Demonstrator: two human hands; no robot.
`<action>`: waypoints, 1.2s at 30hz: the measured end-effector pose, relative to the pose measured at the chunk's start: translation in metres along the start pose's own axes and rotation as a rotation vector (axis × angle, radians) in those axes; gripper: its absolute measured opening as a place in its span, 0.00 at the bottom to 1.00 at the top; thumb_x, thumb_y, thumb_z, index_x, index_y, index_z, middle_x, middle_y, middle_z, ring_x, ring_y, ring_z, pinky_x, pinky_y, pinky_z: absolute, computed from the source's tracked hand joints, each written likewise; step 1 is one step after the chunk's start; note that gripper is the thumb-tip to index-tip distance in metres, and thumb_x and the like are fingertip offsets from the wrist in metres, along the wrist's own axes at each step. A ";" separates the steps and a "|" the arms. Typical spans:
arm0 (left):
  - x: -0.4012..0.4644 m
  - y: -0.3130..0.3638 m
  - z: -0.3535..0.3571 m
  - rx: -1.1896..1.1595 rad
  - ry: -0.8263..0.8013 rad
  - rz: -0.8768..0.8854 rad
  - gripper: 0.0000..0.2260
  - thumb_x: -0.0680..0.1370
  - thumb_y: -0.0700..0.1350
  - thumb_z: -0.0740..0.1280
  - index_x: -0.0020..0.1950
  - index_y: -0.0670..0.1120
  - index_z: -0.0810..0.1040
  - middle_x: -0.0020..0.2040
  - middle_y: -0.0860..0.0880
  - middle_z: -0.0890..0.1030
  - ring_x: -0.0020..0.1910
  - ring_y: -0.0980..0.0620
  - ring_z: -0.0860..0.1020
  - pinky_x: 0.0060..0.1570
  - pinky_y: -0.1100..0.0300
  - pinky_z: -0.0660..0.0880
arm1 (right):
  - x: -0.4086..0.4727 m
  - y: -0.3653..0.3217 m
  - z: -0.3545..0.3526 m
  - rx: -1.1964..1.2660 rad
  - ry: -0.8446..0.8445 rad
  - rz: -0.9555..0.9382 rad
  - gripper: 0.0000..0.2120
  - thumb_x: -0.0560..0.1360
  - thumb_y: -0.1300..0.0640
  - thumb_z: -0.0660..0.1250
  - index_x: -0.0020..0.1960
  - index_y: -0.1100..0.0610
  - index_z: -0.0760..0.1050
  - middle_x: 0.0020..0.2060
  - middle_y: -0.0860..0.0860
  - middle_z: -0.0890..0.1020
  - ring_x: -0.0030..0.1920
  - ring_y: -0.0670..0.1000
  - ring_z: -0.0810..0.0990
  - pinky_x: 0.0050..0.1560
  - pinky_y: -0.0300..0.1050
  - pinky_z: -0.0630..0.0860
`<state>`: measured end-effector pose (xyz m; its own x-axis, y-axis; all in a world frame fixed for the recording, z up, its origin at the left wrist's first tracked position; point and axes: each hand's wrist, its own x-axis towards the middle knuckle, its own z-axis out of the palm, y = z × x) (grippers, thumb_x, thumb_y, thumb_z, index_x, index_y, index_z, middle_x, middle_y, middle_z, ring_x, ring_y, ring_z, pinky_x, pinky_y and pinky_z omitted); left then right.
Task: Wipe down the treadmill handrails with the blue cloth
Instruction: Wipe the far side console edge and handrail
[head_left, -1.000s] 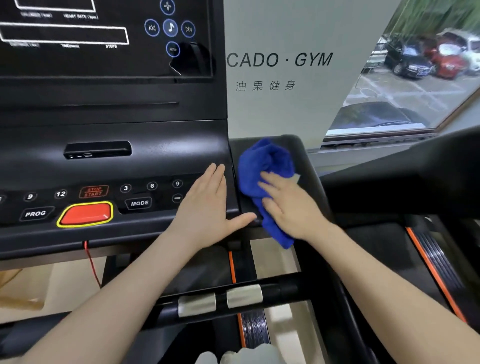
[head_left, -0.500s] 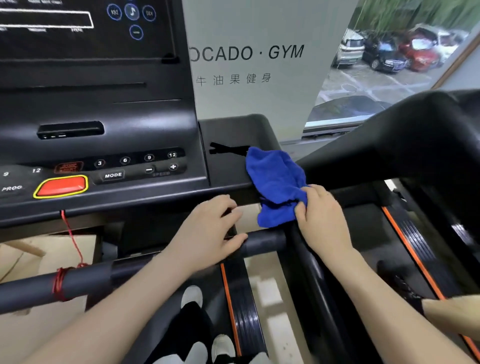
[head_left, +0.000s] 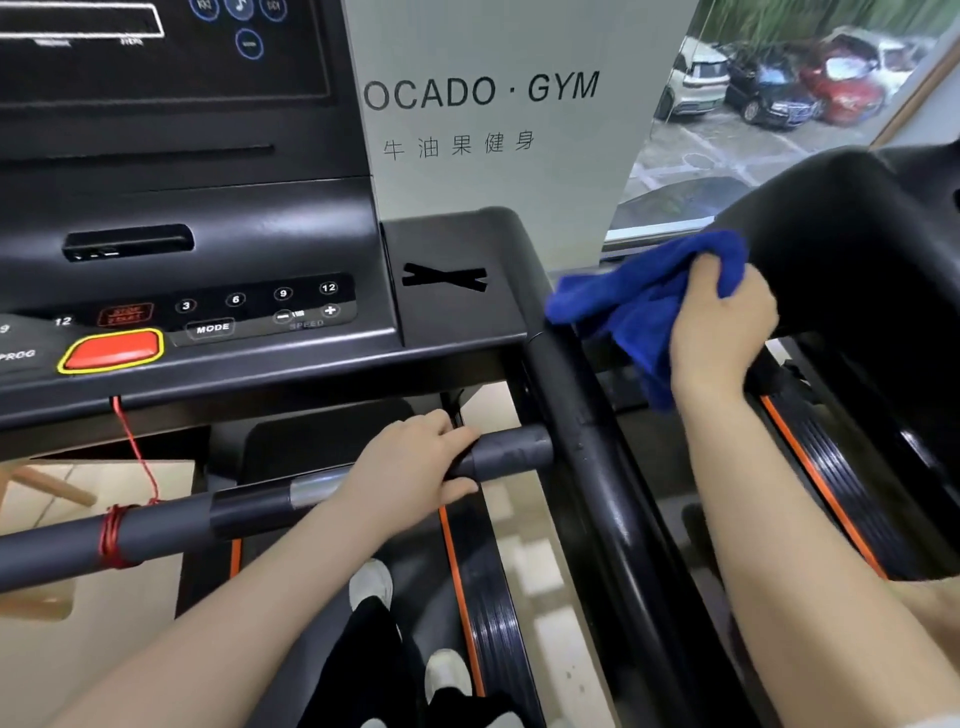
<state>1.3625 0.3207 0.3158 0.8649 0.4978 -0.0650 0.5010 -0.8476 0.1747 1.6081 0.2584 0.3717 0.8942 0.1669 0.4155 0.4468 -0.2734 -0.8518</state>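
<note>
My right hand (head_left: 719, 327) grips the blue cloth (head_left: 636, 301), holding it in the air to the right of this treadmill's black right side handrail (head_left: 587, 431). The cloth hangs beside the black console arm of the neighbouring treadmill (head_left: 857, 244); I cannot tell whether it touches it. My left hand (head_left: 415, 467) is wrapped around the grey front crossbar handrail (head_left: 171, 525), close to where the bar meets the side rail.
The black console (head_left: 208, 260) with a red stop button (head_left: 111, 351) fills the upper left. A red safety cord (head_left: 117, 535) is wound on the crossbar. My white shoes (head_left: 371, 584) stand on the belt below. A window with parked cars is at upper right.
My right hand has lifted the cloth off the console's right corner and carried it right, toward the neighbouring treadmill. My left hand dropped from the console onto the crossbar and closed around it.
</note>
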 end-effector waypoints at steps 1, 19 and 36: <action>0.000 0.000 0.000 0.001 0.010 0.003 0.25 0.77 0.57 0.61 0.72 0.52 0.63 0.60 0.48 0.73 0.57 0.47 0.73 0.56 0.57 0.69 | 0.001 -0.003 -0.007 0.003 0.012 0.009 0.12 0.78 0.57 0.58 0.46 0.65 0.75 0.42 0.59 0.78 0.42 0.51 0.72 0.38 0.33 0.62; 0.005 -0.007 0.002 -0.051 0.028 0.006 0.28 0.75 0.59 0.62 0.73 0.53 0.62 0.58 0.49 0.73 0.56 0.48 0.73 0.53 0.60 0.67 | -0.027 0.024 0.055 -0.023 -0.987 0.362 0.26 0.74 0.52 0.65 0.69 0.57 0.61 0.57 0.52 0.75 0.51 0.48 0.76 0.52 0.41 0.71; 0.005 -0.010 0.002 -0.067 -0.018 0.028 0.28 0.75 0.60 0.63 0.72 0.53 0.64 0.57 0.49 0.73 0.54 0.49 0.74 0.50 0.59 0.68 | -0.042 0.034 0.038 -0.446 -0.759 -0.219 0.34 0.68 0.43 0.69 0.63 0.65 0.67 0.75 0.58 0.52 0.75 0.56 0.53 0.71 0.52 0.59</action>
<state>1.3615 0.3317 0.3120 0.8794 0.4699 -0.0765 0.4735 -0.8468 0.2423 1.5841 0.2783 0.3132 0.5992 0.7947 0.0968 0.7152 -0.4771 -0.5107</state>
